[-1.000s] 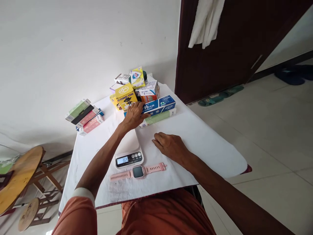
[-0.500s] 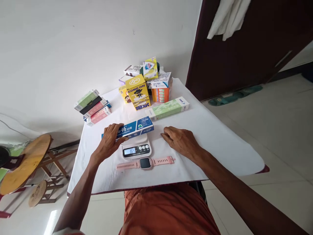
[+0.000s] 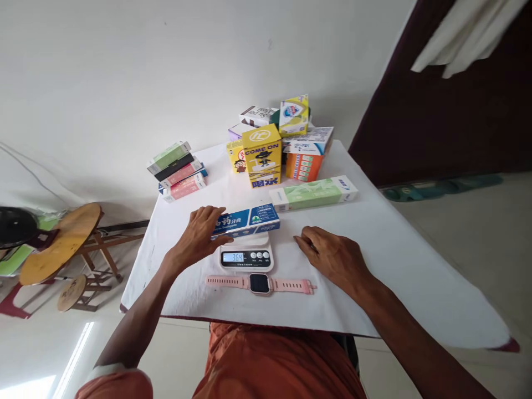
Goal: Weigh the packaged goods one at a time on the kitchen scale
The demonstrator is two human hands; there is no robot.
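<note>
A blue toothpaste box (image 3: 253,218) lies across the white kitchen scale (image 3: 266,260), whose lit display appears to read 364. My left hand (image 3: 199,233) grips the left part of this box, fingers over the back and thumb along the front. That end of the box is hidden behind the hand. To the right of the scale, my right hand (image 3: 332,255) rests on the white cloth with its fingers curled in, and no object shows in it. A pink-strapped smartwatch (image 3: 260,284) is laid out flat in front of the scale.
Behind the scale lies a long green-and-white box (image 3: 313,193). Farther back stand a yellow carton (image 3: 262,158), an orange-and-white box (image 3: 305,165) and a yellow soap box (image 3: 293,116). Stacked slim boxes (image 3: 178,172) sit at the back left. Wooden stools (image 3: 62,244) stand left of the table.
The camera view has shifted, so the table's contents appear farther right. My left hand has kept hold of the toothpaste box on the scale; the right stays curled on the cloth.
</note>
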